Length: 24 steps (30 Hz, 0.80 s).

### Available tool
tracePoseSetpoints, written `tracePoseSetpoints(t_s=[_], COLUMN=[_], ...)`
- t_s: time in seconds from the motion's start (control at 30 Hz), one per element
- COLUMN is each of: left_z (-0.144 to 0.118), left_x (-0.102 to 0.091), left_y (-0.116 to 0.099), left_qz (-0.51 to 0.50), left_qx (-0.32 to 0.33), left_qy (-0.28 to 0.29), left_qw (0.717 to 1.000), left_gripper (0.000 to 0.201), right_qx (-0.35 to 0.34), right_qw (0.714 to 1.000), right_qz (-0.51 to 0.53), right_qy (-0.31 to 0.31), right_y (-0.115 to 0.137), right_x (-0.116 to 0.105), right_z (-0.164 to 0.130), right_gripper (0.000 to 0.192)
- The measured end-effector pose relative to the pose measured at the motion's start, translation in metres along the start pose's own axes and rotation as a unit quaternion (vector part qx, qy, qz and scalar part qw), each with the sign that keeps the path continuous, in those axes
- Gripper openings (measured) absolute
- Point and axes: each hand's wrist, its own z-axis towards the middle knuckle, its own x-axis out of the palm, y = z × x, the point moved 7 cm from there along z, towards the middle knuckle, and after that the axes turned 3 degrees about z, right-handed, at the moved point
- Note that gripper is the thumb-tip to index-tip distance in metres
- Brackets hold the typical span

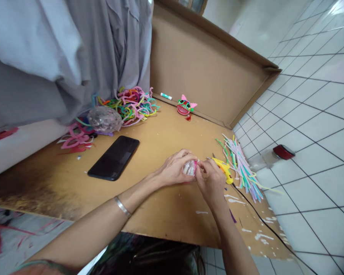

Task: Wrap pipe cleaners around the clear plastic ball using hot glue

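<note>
My left hand (174,169) and my right hand (210,181) meet over the cardboard sheet (149,133), both closed around a small clear ball with pink inside (189,167). My left hand cups it from the left; my right fingertips pinch at its right side. A yellow glue gun (225,169) lies just right of my right hand, its black cord (263,221) trailing toward the lower right. A bundle of pastel pipe cleaners (240,168) lies beyond the gun.
A black phone (114,157) lies left of my hands. A tangle of coloured pipe cleaners (132,105) and a clear bag (104,119) sit at the back left, a pink-green toy (185,107) and a marker (166,96) by the upright cardboard. A red lid (283,151) rests on the tiled floor.
</note>
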Motion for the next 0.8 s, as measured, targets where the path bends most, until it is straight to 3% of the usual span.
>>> tracePoseSetpoints(t_s=[0.53,0.8], left_z=[-0.0013,0.0001], left_x=[0.0021,0.0001], left_y=[0.0017,-0.0017], left_qz=[0.009,-0.008], left_qx=[0.012,0.003], left_qy=[-0.005,0.015], left_qw=[1.000,1.000], left_gripper=[0.056,0.057], right_qx=[0.002,-0.101], right_qw=[1.000,0.995], right_qz=[0.002,0.000], right_qy=[-0.006,0.006], right_y=[-0.0013,0.0009], right_x=[0.0009,-0.0042], right_z=[0.0005,0.0043], right_gripper=[0.013,0.017])
